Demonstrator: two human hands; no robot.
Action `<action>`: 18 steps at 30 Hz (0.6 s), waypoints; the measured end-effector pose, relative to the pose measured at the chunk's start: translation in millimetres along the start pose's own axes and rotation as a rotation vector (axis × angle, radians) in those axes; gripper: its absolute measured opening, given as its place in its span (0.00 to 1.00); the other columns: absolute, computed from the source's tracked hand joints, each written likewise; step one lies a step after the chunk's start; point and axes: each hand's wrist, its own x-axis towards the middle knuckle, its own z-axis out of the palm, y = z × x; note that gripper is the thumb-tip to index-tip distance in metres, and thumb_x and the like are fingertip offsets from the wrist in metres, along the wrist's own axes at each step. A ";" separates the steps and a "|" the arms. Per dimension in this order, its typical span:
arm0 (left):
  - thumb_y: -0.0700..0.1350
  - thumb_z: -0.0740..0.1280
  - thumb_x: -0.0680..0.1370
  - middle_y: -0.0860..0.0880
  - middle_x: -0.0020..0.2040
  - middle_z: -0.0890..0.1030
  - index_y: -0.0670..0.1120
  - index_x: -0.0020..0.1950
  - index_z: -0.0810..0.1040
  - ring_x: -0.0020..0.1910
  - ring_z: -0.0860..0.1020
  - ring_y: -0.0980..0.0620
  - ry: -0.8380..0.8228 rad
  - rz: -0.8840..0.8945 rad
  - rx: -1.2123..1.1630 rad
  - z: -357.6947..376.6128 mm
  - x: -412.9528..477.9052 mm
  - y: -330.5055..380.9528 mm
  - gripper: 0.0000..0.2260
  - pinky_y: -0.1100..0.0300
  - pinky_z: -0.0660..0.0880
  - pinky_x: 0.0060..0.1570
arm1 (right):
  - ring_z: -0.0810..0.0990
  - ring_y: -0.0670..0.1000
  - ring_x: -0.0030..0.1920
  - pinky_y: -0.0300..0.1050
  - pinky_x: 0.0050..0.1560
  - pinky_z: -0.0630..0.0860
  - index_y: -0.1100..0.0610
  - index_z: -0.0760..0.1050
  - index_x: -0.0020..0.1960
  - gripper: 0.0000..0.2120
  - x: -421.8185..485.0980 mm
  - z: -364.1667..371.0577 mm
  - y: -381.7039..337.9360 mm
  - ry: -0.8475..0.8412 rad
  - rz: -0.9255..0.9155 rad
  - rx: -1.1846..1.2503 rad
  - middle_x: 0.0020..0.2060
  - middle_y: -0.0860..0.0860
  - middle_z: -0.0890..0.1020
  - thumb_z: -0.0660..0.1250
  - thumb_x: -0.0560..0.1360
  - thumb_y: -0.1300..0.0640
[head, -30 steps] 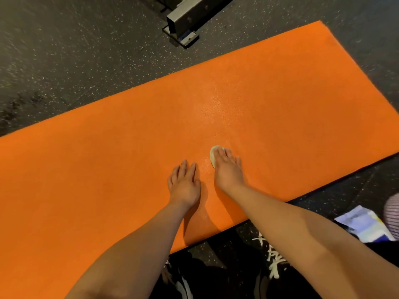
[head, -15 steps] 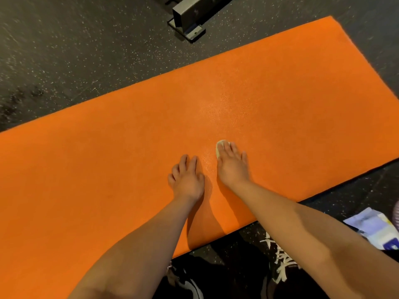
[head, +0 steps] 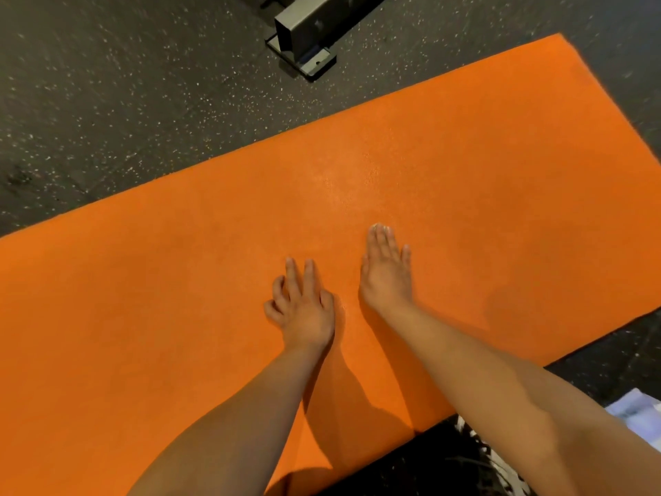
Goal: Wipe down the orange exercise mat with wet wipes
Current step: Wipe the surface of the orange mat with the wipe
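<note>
On the orange mat [head: 143, 316], spread on the dark floor [head: 107, 102], my left hand [head: 304, 309] braces near its middle, fingers loosely spread, while my right hand [head: 386, 270] presses flat, fingers straight, any wipe hidden beneath; I'd keep pressure even and strokes overlapping.

Both hands down on the orange mat [head: 143, 281], left hand [head: 304, 309] resting near the middle with its two outer fingers curled, right hand [head: 386, 277] just beside it pressed flat, fingers straight, and a grey metal beam [head: 307, 23] sits on the speckled floor [head: 107, 102] beyond the far edge.
</note>
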 end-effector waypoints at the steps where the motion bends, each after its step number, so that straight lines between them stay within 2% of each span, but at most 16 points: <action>1: 0.57 0.53 0.83 0.55 0.82 0.38 0.63 0.81 0.47 0.78 0.45 0.46 -0.005 0.000 -0.008 0.1 1.0 0.5 0.27 0.41 0.46 0.70 | 0.39 0.48 0.81 0.56 0.80 0.37 0.54 0.44 0.83 0.27 -2.0 2.0 -9.0 -0.011 -0.035 0.019 0.82 0.49 0.45 0.46 0.87 0.54; 5: 0.56 0.52 0.83 0.57 0.81 0.36 0.64 0.81 0.45 0.78 0.43 0.47 -0.025 0.011 -0.067 0.3 2.1 -1.8 0.27 0.41 0.45 0.72 | 0.39 0.47 0.81 0.55 0.80 0.36 0.52 0.47 0.83 0.29 -12.5 9.5 -35.3 -0.205 -0.390 0.001 0.82 0.47 0.45 0.53 0.85 0.53; 7: 0.56 0.53 0.83 0.58 0.81 0.36 0.65 0.80 0.46 0.78 0.43 0.48 -0.022 0.025 -0.084 -0.6 1.4 -3.9 0.27 0.41 0.44 0.72 | 0.40 0.45 0.81 0.56 0.80 0.36 0.50 0.47 0.83 0.30 -5.1 5.7 -29.5 -0.236 -0.461 -0.027 0.82 0.44 0.46 0.54 0.85 0.54; 9: 0.57 0.54 0.83 0.58 0.82 0.38 0.65 0.80 0.48 0.78 0.43 0.48 -0.031 0.027 -0.095 -3.2 1.9 -3.8 0.27 0.40 0.44 0.72 | 0.41 0.46 0.81 0.58 0.80 0.38 0.48 0.46 0.83 0.31 1.2 1.0 -15.6 -0.167 -0.391 -0.047 0.82 0.44 0.47 0.54 0.84 0.57; 11: 0.57 0.56 0.82 0.57 0.82 0.41 0.65 0.80 0.50 0.78 0.45 0.47 -0.046 0.013 -0.083 -7.8 3.8 -3.5 0.27 0.41 0.45 0.72 | 0.40 0.48 0.81 0.59 0.79 0.37 0.49 0.44 0.83 0.32 5.1 -4.6 -0.8 -0.077 -0.189 -0.024 0.82 0.45 0.46 0.54 0.84 0.60; 14: 0.58 0.59 0.80 0.54 0.81 0.49 0.65 0.79 0.56 0.76 0.50 0.45 -0.016 0.017 -0.062 -17.1 10.8 -6.4 0.27 0.42 0.50 0.71 | 0.37 0.47 0.81 0.57 0.79 0.36 0.51 0.40 0.83 0.30 5.3 -5.0 -2.4 -0.035 -0.029 0.014 0.82 0.47 0.42 0.50 0.86 0.58; 16: 0.57 0.59 0.81 0.53 0.81 0.51 0.64 0.78 0.57 0.75 0.53 0.45 0.019 0.030 -0.035 -20.8 17.4 -6.8 0.26 0.43 0.52 0.70 | 0.37 0.47 0.81 0.58 0.80 0.37 0.53 0.39 0.83 0.32 2.4 1.2 -20.9 -0.081 -0.110 0.024 0.82 0.47 0.41 0.51 0.85 0.58; 18: 0.56 0.58 0.82 0.54 0.82 0.49 0.63 0.79 0.56 0.77 0.51 0.45 0.029 0.031 -0.032 -22.0 25.7 -3.9 0.26 0.41 0.51 0.72 | 0.37 0.47 0.81 0.59 0.80 0.39 0.52 0.41 0.83 0.32 -0.4 10.4 -40.5 -0.178 -0.295 0.018 0.82 0.46 0.41 0.52 0.85 0.55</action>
